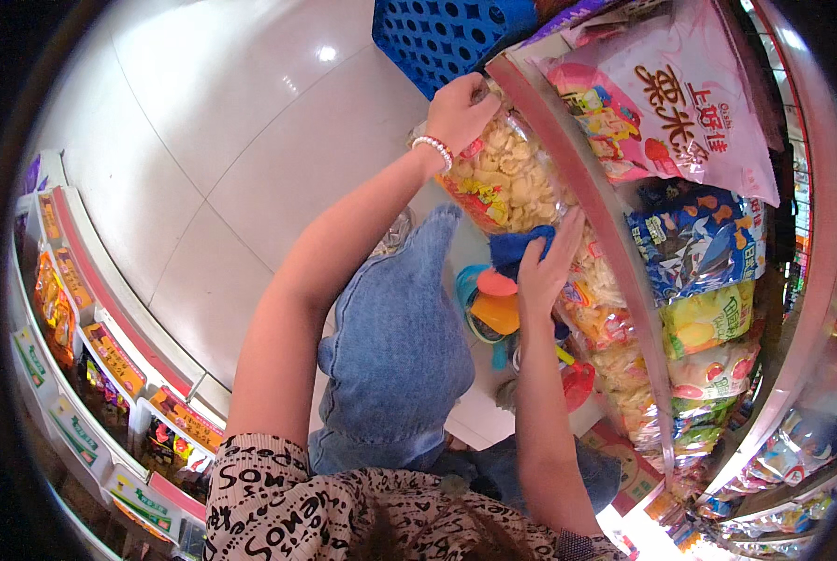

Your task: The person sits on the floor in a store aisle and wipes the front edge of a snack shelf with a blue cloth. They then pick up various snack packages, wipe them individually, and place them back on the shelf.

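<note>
My left hand [460, 116], with a beaded bracelet at the wrist, has its fingers curled on the upper end of a clear plastic bag of yellow puffed snacks [513, 168]. That bag leans beside the reddish front edge of a shelf [566, 140]. Under my right hand [546, 270] is a bunched blue cloth [520, 252], held between thumb and palm. The right fingertips reach up against the snack bags by the shelf edge. More clear snack bags [604, 315] stand in a row below it.
Large snack packets, one pink [678, 105] and one blue [695, 242], lie on the shelf. A blue perforated plastic basket [446, 42] is at the top. Colourful plastic toys [496, 308] sit beside my denim-covered knee [397, 350]. Another stocked shelf [110, 350] curves along the left.
</note>
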Tool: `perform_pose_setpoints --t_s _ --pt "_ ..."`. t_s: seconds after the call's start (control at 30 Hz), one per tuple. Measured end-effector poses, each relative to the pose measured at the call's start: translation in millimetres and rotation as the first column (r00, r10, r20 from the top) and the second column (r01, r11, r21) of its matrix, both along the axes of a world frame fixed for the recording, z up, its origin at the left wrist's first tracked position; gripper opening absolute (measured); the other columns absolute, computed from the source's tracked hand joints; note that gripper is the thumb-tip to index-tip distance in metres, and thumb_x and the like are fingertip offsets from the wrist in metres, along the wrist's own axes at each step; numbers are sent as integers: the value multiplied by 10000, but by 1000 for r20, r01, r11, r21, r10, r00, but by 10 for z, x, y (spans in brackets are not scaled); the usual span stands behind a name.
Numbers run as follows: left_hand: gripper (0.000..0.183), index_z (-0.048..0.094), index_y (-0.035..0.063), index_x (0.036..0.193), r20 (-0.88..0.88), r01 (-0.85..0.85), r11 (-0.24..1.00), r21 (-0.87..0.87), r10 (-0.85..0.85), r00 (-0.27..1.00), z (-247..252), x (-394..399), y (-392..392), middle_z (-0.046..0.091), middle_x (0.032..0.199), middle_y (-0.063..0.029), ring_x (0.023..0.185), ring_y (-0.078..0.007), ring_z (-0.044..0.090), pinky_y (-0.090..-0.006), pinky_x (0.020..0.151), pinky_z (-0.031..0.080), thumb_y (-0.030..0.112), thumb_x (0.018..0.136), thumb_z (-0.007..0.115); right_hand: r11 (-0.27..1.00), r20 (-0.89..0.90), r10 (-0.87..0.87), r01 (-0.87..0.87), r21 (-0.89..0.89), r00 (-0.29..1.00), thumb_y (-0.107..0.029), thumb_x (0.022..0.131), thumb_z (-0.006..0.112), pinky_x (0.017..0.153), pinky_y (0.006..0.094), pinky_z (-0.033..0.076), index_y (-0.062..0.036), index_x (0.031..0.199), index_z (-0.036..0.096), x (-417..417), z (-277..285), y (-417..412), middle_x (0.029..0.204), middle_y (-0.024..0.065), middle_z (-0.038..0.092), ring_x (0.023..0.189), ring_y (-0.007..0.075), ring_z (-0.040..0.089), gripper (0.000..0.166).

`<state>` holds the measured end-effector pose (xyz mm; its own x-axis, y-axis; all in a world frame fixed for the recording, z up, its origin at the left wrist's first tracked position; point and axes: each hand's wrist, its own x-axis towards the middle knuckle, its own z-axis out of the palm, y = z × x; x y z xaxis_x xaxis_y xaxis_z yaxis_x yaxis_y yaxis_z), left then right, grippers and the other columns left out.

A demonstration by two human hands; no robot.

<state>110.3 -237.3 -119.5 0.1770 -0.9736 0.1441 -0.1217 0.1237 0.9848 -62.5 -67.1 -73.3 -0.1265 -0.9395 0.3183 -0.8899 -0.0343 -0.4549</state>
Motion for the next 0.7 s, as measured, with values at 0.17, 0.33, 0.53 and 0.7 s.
perform_pose_setpoints --t_s 0.17,0.33,0.53,0.7 --pt "248 567 -2 800 -18 18 1000 2 -18 1000 50 -1 15 586 694 -134 646 -251 574 -326 628 452 241 765 606 973 153 -121 86 216 981 -94 812 471 1094 428 229 79 1375 247 -208 -13 -102 1410 291 289 1315 416 277 631" --pt "309 571 -10 933 -240 124 989 83 -101 965 32 85 15 621 841 -68 788 -120 570 -261 730 453 277 831 620 991 131 -128 122 51 983 -89 839 518 1074 417 259 23 1370 311 -65 35 181 1377 243 359 1281 382 339 581" --pt "356 533 15 1119 -373 126 992 26 -107 922 88 344 125 556 1111 -119 1010 -156 533 -290 878 431 268 878 603 993 173 -121 118 27 978 -47 827 541 1037 411 307 -16 1272 474 56 109 626 1286 193 440 1204 349 412 451" --pt "633 455 183 1317 437 296 914 -278 -154 886 149 538 633 385 1364 -131 1230 -302 394 -436 1009 334 352 758 699 999 58 45 -44 -21 997 35 756 542 833 349 481 -103 1245 541 116 62 596 1338 175 421 1084 322 534 508"
